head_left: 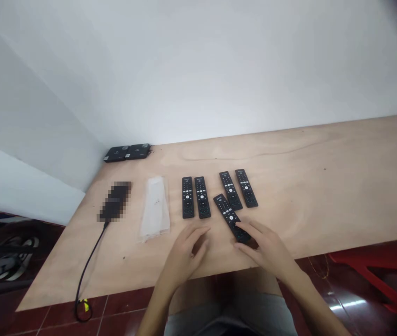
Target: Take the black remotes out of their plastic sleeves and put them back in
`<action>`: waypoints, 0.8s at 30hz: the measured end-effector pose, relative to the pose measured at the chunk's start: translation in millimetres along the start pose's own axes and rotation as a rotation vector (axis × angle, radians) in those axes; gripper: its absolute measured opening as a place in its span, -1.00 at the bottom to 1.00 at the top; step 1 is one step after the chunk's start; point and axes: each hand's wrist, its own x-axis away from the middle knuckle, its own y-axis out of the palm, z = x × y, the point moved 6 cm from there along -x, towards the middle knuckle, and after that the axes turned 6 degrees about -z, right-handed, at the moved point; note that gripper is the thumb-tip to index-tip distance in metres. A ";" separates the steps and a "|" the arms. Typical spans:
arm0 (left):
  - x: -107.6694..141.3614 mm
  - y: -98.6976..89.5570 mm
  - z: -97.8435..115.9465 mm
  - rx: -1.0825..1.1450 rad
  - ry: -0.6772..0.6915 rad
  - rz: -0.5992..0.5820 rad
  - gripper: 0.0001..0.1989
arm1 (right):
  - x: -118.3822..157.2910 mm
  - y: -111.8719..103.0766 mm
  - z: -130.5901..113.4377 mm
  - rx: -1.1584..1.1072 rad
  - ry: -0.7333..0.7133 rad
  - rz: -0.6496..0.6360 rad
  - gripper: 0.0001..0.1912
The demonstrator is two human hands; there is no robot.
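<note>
Near the table's front edge my right hand (263, 245) has its thumb and fingers around the lower end of a black remote control (227, 212). That remote is tilted, its top end close to another remote (230, 189) behind it. A further remote (246, 187) lies to the right of that one. Two more remotes, one (187, 198) beside the other (202, 198), lie side by side in front of my left hand (187, 252). This hand rests over the wood with thumb and fingers apart, holding nothing.
Clear plastic sleeves (154, 210) lie left of the remotes. Further left is a blurred-out dark device (116, 201) with a black cable (88, 266) hanging over the table's (307, 200) front edge. Two black boxes (138, 151) stand at the back left. A red chair (377, 275) is at the right.
</note>
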 end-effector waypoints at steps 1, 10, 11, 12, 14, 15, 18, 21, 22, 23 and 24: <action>-0.1 -0.1 0.1 0.001 0.001 0.002 -0.71 | -4.2 3.6 -0.8 0.018 0.003 0.028 -0.50; -0.2 2.0 -0.4 0.012 0.020 -0.009 -0.71 | -42.2 23.2 -13.1 0.117 0.020 0.028 -0.48; -0.2 2.2 -0.3 0.011 0.022 -0.009 -0.71 | -44.6 24.7 -14.4 0.125 0.007 0.020 -0.47; -0.3 2.5 -0.1 0.011 0.025 -0.008 -0.72 | -46.9 26.2 -15.0 0.130 0.000 0.013 -0.47; -0.6 2.8 0.3 0.011 0.032 -0.005 -0.73 | -51.6 29.3 -14.4 0.137 0.006 0.004 -0.49; -0.6 2.9 0.3 0.011 0.035 -0.003 -0.73 | -54.1 30.9 -13.5 0.145 0.017 0.000 -0.49; -0.4 3.0 0.1 0.015 0.038 0.003 -0.73 | -62.0 35.1 -10.3 0.192 0.068 -0.005 -0.48; 0.1 3.2 0.1 0.018 0.042 0.007 -0.74 | -68.6 37.4 -8.3 0.217 0.112 0.001 -0.45; 0.1 3.3 0.2 0.016 0.045 0.009 -0.74 | -70.3 37.7 -7.9 0.223 0.127 0.004 -0.44; 0.1 3.4 0.3 0.015 0.047 0.010 -0.74 | -71.7 38.1 -7.5 0.230 0.144 0.002 -0.44; 0.0 3.5 0.4 0.014 0.050 0.011 -0.74 | -72.9 38.3 -7.0 0.236 0.163 -0.002 -0.43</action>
